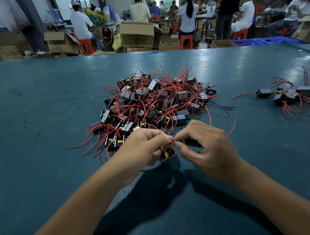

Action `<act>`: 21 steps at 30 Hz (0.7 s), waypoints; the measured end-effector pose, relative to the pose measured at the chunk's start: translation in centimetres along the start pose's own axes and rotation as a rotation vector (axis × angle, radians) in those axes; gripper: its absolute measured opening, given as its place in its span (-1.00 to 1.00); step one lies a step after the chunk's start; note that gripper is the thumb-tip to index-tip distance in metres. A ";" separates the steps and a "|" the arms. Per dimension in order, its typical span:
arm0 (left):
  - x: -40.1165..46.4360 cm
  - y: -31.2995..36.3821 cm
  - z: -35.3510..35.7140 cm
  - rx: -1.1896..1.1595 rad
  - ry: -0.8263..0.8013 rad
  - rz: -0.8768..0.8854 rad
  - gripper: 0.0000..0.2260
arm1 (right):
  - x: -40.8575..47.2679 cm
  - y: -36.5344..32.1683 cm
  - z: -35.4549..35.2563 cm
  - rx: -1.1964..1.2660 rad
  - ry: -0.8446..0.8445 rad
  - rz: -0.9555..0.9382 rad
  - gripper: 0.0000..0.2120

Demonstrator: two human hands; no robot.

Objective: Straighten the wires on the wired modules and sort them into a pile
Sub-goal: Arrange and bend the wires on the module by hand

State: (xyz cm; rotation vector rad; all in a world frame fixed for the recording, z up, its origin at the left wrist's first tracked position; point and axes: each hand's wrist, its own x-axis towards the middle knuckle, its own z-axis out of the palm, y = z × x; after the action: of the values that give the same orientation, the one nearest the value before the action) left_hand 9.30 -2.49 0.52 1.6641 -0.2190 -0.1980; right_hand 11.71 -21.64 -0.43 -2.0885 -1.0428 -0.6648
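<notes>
- The desk (46,99), covered in a dark teal mat, fills most of the view; beyond its far edge sit cardboard boxes (137,35), red stools (186,41), blue crates (269,41) and people working at other benches.
- A big tangled heap of wired modules (154,101) lies in the middle of the desk, just beyond the hands: small dark blocks with yellow and blue parts, their red wires looping out in every direction, with a few blue and black leads trailing off its right side.
- A much smaller pile (286,96) of the same modules lies well apart at the right edge of the desk, its red and black wires splaying out around it.
- The left hand (144,148) is curled around a single module (168,154), held just above the desk on the near side of the big heap; the yellow part of the module shows below the fingers.
- The right hand (205,145) meets the left one fingertip to fingertip, thumb and forefinger pinching a thin wire right above that module.
- A red wire (232,128) arcs up behind the right hand; I cannot tell whether it belongs to the held module.
</notes>
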 end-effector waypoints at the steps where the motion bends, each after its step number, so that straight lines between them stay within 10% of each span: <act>1: 0.1 -0.1 0.1 -0.016 0.008 -0.013 -0.72 | 0.0 0.0 0.1 0.010 -0.003 0.011 -0.97; 9: 0.1 0.4 -1.7 0.704 0.146 0.574 -0.84 | -0.1 0.5 0.0 0.081 0.019 0.111 -0.98; 21: 0.0 0.5 -1.4 1.047 0.236 0.842 -0.84 | -0.2 0.4 0.0 0.101 0.011 0.099 -0.88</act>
State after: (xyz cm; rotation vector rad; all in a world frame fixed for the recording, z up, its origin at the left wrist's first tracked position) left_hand 9.66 -1.20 1.19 2.4124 -0.9257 0.8850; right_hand 11.95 -21.87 -0.74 -2.0325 -0.9405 -0.5620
